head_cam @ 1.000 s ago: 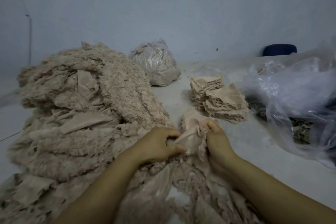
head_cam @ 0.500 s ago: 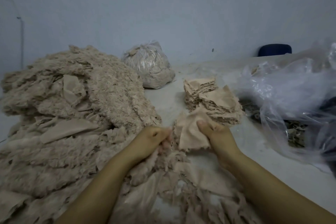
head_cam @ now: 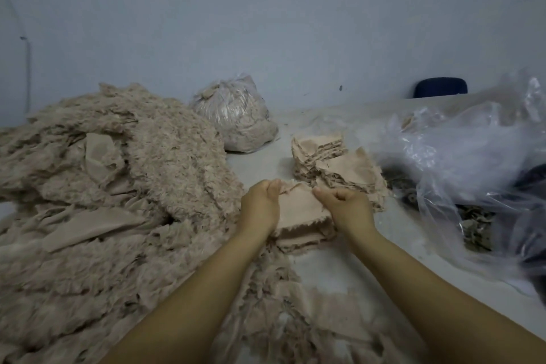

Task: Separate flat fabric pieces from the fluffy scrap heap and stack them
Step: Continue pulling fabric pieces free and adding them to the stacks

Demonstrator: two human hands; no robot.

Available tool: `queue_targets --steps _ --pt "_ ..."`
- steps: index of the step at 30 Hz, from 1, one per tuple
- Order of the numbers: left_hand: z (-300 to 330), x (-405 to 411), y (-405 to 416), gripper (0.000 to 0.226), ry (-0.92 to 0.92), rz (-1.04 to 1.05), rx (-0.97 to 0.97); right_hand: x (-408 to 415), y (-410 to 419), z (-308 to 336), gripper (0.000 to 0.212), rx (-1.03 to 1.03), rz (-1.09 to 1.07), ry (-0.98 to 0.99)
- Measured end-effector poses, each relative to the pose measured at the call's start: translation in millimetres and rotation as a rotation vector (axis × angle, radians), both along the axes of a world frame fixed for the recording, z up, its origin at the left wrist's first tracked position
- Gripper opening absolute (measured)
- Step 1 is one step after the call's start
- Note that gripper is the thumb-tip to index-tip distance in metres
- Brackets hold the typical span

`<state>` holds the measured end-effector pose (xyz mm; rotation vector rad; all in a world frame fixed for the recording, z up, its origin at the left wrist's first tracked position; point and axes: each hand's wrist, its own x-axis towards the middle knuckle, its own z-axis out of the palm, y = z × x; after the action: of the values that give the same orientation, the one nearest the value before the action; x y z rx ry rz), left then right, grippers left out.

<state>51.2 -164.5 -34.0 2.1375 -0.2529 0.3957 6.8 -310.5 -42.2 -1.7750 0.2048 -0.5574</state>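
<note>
Both hands, left (head_cam: 260, 210) and right (head_cam: 348, 210), pinch a flat piece (head_cam: 298, 207) (grip clenched on its edges); next, lay it squarely on the stack (head_cam: 339, 168).

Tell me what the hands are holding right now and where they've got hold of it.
Both hands, left hand and right hand, pinch a flat beige fabric piece by its far corners.

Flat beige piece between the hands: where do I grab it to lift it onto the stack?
Pinch the flat piece at its two far corners, where the left hand and right hand already meet it, coming from either side. It lies spread flat on a small pile, so corner grips should keep it flat for the stack just beyond.
</note>
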Motion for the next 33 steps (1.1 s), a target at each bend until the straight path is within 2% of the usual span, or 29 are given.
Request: queue_targets --steps 4,6,8,9,11,13,15,17,19,21,22,25,27,29,31,33 --pt "-4 12 1 0.063 0.217 0.030 0.145 17 -12 -4 0.056 -0.179 -0.001 0.122" --pt "-6 12 9 0.066 0.288 -0.026 0.188 19 -16 -8 0.045 -0.265 0.016 0.219" --pt "-7 10 17 0.055 0.300 -0.053 0.262 16 -18 -12 0.029 -0.377 -0.026 0.292" --pt "-8 9 21 0.044 0.241 -0.070 0.300 14 -18 -14 0.027 -0.427 -0.085 0.268" --pt "-6 6 27 0.021 0.088 -0.190 0.372 8 -15 -16 0.024 -0.525 -0.149 0.093" --pt "-5 4 26 0.036 0.079 -0.347 0.529 3 -9 -17 0.028 -0.679 -0.028 0.037" --pt "-7 8 23 0.050 0.253 -0.306 0.686 1 -4 -22 0.035 -0.858 0.130 0.200" --pt "-6 11 26 0.058 0.414 -0.166 0.591 -3 -4 -24 0.038 -0.889 0.158 0.310" --pt "-1 9 35 0.050 0.327 -0.148 0.367 -12 -3 -20 0.035 -0.819 0.087 0.199" --pt "7 0 47 0.026 0.185 -0.214 0.224 -25 8 -14 0.023 -0.747 0.014 -0.018" --pt "11 -7 55 0.017 0.140 -0.270 0.188 -33 17 -11 0.016 -0.687 0.045 -0.116" --pt "21 -33 81 0.015 0.131 -0.508 0.110 -69 56 -12 0.010 -0.665 0.357 -0.291" --pt "21 -54 101 0.014 0.140 -0.596 0.155 -92 74 -25 0.014 -0.694 0.626 -0.314" --pt "10 -70 123 0.009 0.045 -0.600 0.296 -105 83 -35 0.025 -0.758 0.826 -0.317" --pt "-5 -79 142 0.009 -0.046 -0.605 0.431 -107 87 -40 0.033 -0.882 0.900 -0.389" --pt "-19 -79 152 0.013 -0.059 -0.554 0.461 -106 96 -41 0.032 -0.952 0.919 -0.415"
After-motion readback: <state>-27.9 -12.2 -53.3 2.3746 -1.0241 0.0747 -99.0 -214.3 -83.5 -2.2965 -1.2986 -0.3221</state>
